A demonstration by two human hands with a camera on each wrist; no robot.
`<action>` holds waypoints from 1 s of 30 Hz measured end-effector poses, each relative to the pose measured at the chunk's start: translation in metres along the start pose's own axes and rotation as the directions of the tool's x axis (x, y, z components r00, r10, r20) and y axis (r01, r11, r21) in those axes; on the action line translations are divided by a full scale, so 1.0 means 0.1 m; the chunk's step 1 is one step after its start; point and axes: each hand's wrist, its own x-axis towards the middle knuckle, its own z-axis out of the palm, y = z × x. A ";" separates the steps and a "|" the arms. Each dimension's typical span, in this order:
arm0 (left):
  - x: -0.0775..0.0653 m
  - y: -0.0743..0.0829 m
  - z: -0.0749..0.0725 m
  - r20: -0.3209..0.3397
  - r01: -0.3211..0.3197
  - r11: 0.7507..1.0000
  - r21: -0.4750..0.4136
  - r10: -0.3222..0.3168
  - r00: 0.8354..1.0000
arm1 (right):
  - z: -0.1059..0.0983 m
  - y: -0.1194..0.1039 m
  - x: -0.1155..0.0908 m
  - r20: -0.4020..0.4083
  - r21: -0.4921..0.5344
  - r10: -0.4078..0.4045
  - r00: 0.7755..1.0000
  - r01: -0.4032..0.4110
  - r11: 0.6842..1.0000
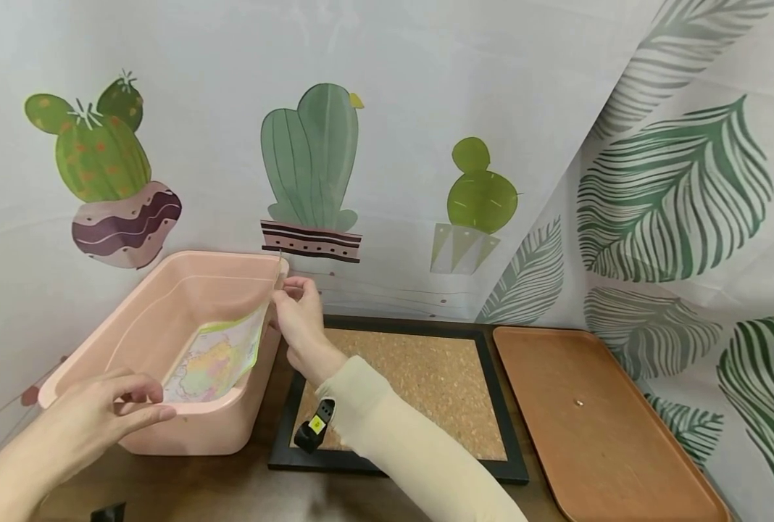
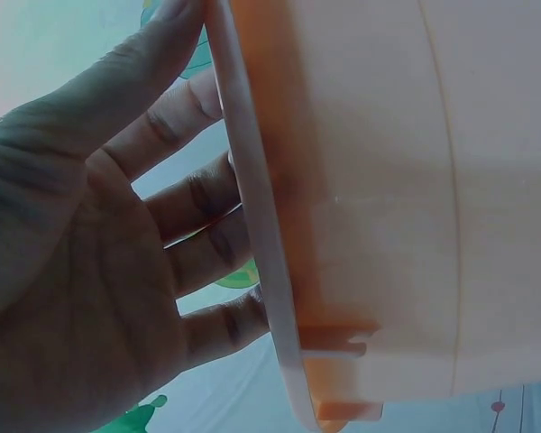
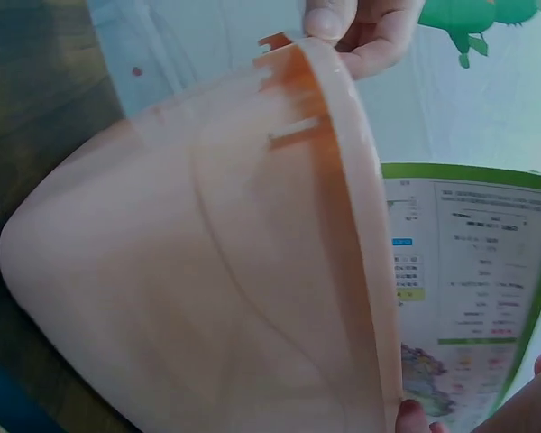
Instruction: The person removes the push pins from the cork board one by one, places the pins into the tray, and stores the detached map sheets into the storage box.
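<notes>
A printed map (image 1: 214,362) with a green border slants inside the pale pink plastic basin (image 1: 152,438), its right side bent upward. My right hand (image 1: 304,326) pinches the raised edge by the basin's far right corner. At the near left corner my left hand (image 1: 109,406) curls thumb and fingers at the map's edge, just over the rim. In the left wrist view, the left hand (image 2: 99,216) reaches past the rim, which hides its fingertips. The right wrist view shows the map's text panel (image 3: 487,262) rising above the rim, with right-hand fingers (image 3: 379,41) beside the basin.
Right of the basin lies a cork board (image 1: 419,384) in a black frame, partly under my right forearm. A brown tray (image 1: 596,420) lies farther right on the dark wooden table (image 1: 230,486). A cloth printed with cacti and leaves (image 1: 400,109) hangs directly behind.
</notes>
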 end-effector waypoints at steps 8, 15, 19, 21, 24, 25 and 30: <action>0.02 0.00 0.00 -0.016 -0.016 1.000 0.005 0.016 1.000 | -0.09 -0.02 -0.04 0.076 -0.200 -0.046 0.996 0.060 0.978; 0.03 0.02 0.00 -0.003 -0.002 1.000 0.024 0.002 1.000 | -0.27 0.01 -0.11 0.278 -0.464 -0.176 0.944 0.293 0.836; 0.03 0.02 -0.01 -0.006 -0.002 0.999 0.034 0.002 1.000 | -0.38 0.06 -0.18 0.383 -0.531 -0.217 0.898 0.406 0.744; 0.03 0.02 0.00 -0.001 0.008 0.999 0.049 -0.008 1.000 | -0.44 0.08 -0.21 0.410 -0.553 -0.219 0.885 0.433 0.712; 0.04 0.04 0.00 0.034 0.046 0.997 0.061 -0.048 0.998 | -0.55 0.10 -0.24 0.439 -0.590 -0.226 0.870 0.469 0.657; 0.04 0.06 -0.01 0.044 0.061 0.996 0.065 -0.064 0.997 | -0.59 0.11 -0.25 0.445 -0.607 -0.230 0.866 0.480 0.633; 0.09 0.17 -0.04 0.100 0.152 0.988 0.027 -0.154 0.983 | -0.82 0.13 -0.27 0.486 -0.677 -0.233 0.842 0.531 0.509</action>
